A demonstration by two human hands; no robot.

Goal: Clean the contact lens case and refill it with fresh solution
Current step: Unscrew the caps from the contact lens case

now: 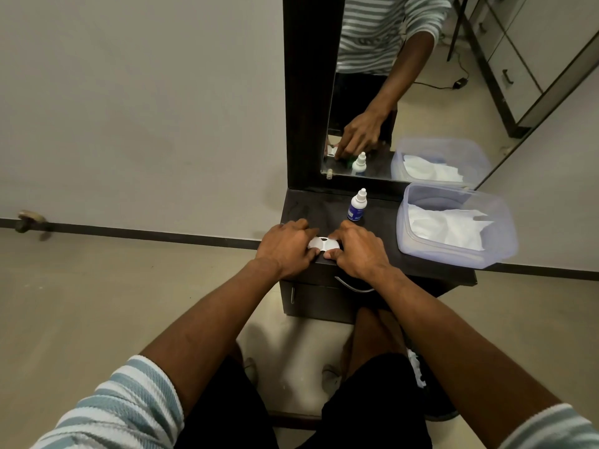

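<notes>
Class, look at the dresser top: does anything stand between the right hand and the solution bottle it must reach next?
Nothing visible does. The right hand grips the contact lens case with the left hand; the solution bottle stands upright just behind it on bare dresser top. The tissue container sits off to the right.

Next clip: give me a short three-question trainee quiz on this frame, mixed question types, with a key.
1. True or false: both the left hand and the right hand grip the white plastic twin-well contact lens case.
2. Where does the small white dropper bottle with the blue label stand? A) inside the tub B) upright on the dark wooden dresser top, behind the hands C) on the floor
3. Fill in: the clear rectangular plastic tub holds crumpled white ____.

Key: 1 true; 2 B; 3 tissue.
</notes>
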